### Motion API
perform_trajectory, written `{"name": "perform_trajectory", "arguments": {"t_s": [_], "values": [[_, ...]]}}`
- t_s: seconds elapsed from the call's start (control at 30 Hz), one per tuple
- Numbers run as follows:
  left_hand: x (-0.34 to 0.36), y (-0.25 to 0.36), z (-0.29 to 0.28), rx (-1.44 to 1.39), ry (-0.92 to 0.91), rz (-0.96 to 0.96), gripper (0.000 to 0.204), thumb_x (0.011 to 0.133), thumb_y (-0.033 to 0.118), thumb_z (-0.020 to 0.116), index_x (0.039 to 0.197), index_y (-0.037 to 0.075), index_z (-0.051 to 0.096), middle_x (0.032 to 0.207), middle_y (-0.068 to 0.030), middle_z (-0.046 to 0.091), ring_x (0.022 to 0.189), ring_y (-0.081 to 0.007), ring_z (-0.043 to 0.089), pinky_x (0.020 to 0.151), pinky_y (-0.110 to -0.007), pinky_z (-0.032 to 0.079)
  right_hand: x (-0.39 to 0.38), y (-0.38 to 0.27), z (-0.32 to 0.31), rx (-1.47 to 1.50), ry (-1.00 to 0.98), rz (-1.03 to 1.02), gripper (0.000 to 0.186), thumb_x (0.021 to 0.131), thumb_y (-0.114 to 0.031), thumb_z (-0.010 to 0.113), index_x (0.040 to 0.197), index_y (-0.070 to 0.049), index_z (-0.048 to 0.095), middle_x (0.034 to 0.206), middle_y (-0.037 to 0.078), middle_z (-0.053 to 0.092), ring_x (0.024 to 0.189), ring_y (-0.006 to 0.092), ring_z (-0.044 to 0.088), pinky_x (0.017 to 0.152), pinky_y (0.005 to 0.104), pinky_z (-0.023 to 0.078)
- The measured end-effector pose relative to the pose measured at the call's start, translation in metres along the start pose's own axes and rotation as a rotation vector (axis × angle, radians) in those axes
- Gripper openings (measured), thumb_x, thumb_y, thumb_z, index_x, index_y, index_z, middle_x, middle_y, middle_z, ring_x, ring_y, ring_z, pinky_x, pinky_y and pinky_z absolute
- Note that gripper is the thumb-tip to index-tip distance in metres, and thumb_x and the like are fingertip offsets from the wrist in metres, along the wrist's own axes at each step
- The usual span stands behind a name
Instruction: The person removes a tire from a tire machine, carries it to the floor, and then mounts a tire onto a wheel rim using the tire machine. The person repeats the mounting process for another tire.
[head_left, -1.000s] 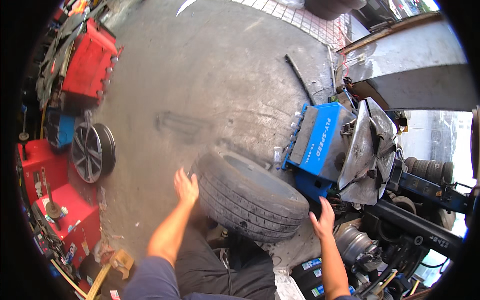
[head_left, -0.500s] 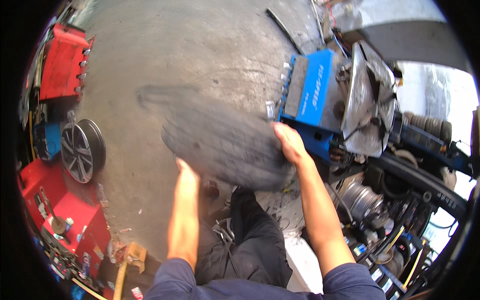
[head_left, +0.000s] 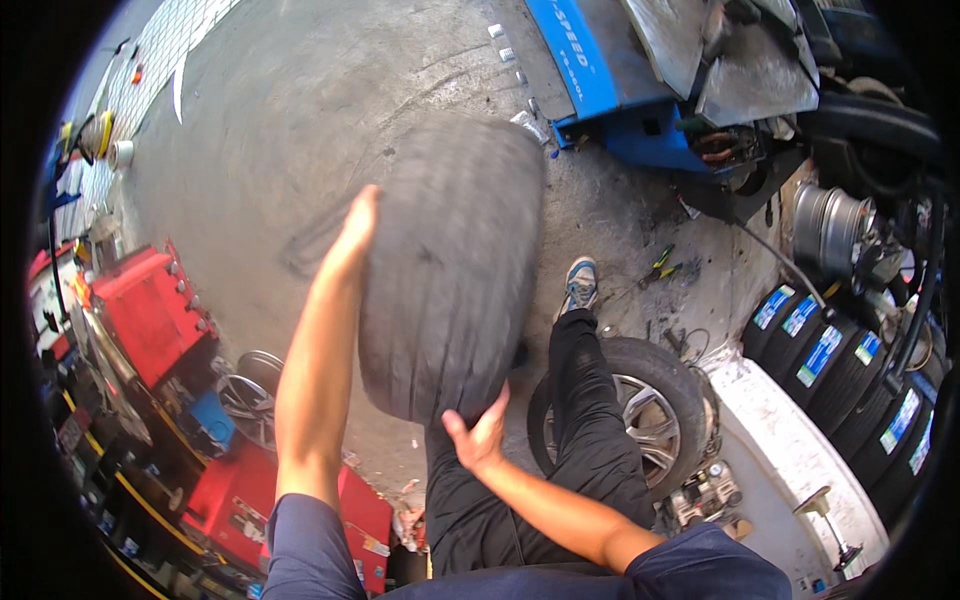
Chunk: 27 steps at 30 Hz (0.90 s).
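A black tire [head_left: 450, 260], blurred by motion, is held up in front of me with its tread facing me. My left hand [head_left: 361, 218] grips it along its left edge, with most of the fingers hidden behind the rubber. At the tire's near end, my right hand [head_left: 482, 432] holds the lower edge, thumb up against the tread and fingers partly out of sight. Beside my right leg, a second tire mounted on a spoked alloy wheel [head_left: 648, 425] lies on the floor.
A blue machine [head_left: 585, 60] stands at the far right. Several labelled tires [head_left: 830, 350] line the right, beyond a white ledge [head_left: 790, 430]. At left are red metal units [head_left: 155, 310] and a loose alloy wheel [head_left: 245, 395]. Green-handled pliers [head_left: 662, 265] lie near my shoe [head_left: 580, 285].
My view has swung to the right. The tire has turned from lying crosswise to standing more upright, my left hand now higher on its side and my right hand at its lower end.
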<state>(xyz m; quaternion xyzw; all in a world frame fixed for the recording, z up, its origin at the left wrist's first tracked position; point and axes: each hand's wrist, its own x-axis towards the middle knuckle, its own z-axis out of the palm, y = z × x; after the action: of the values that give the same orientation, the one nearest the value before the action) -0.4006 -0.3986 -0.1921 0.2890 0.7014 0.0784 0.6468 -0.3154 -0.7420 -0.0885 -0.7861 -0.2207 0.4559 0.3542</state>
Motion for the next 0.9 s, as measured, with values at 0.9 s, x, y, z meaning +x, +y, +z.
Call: {"name": "perform_trajectory", "arguments": {"t_s": [0.9], "values": [[-0.144, 0.074, 0.311, 1.205, -0.314, 0.603, 0.071, 0.101, 0.062, 0.041, 0.099, -0.004, 0.066, 0.098, -0.0297, 0.072, 0.1, -0.0455, 0.068, 0.099, -0.053, 0.046, 0.24, -0.011, -0.373, 0.944, 0.393, 0.609, 0.103, 0.09, -0.077, 0.056, 0.159, -0.003, 0.035, 0.163, 0.016, 0.039, 0.145, 0.0353, 0.042, 0.12, 0.0518, 0.033]]}}
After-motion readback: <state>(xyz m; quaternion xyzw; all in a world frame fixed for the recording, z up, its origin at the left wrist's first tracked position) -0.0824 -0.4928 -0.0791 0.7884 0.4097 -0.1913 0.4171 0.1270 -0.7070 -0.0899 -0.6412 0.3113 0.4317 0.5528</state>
